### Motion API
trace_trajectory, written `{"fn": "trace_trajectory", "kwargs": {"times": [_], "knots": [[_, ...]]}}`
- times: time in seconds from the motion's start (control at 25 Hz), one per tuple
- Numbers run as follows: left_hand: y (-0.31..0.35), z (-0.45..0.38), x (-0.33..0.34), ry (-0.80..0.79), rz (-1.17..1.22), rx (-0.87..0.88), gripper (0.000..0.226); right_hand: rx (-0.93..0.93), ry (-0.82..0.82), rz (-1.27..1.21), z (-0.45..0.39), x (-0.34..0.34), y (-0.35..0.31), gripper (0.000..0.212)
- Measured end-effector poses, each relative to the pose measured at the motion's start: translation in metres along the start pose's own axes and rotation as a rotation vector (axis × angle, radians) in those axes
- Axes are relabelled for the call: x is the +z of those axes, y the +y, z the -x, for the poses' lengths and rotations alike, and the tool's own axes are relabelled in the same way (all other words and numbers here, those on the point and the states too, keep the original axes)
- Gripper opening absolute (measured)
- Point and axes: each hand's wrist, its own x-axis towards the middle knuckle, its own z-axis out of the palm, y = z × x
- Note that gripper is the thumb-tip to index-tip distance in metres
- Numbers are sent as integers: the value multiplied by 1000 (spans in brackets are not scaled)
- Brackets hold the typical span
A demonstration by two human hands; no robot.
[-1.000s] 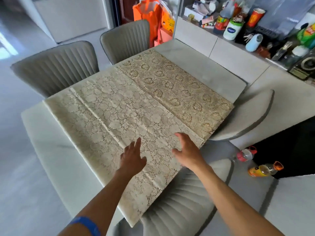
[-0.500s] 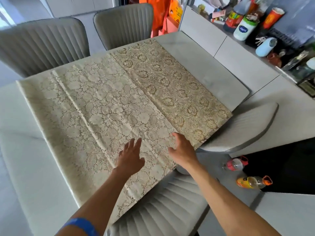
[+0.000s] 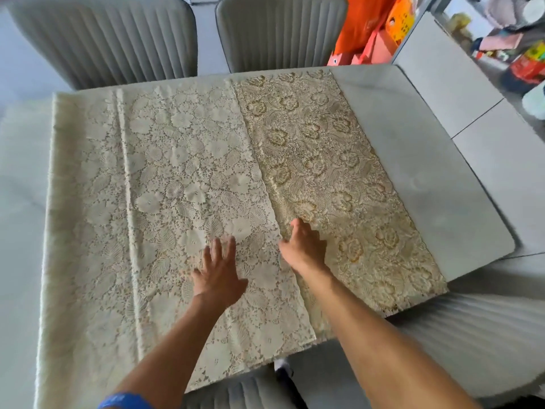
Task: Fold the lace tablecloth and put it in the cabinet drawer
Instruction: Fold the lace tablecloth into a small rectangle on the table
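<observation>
Where the tablecloth [image 3: 188,202] lies partly folded across the pale bench [image 3: 418,172], a cream layer covers frame left and centre and a golden band shows to its right. Left hand [image 3: 219,276], grip wide with fingers spread, presses flat on the cream layer at lower centre. Right hand [image 3: 305,249], also flat and holding nothing, rests just beside it on the layer's edge.

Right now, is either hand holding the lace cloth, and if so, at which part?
Neither hand holds anything. The left hand lies flat, fingers spread, on the cream lace tablecloth; the right hand rests at the fold edge, no closed grip visible.
</observation>
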Motion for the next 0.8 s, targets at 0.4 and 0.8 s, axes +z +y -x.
{"fn": "trace_trajectory", "kwargs": {"times": [0.4, 0.8], "knots": [[-5, 0, 30, 83, -57, 82, 102, -37, 70, -260, -26, 27, -15, 12], [34, -11, 32, 120, -81, 103, 86, 87, 249, -298, -55, -39, 61, 17]]}}
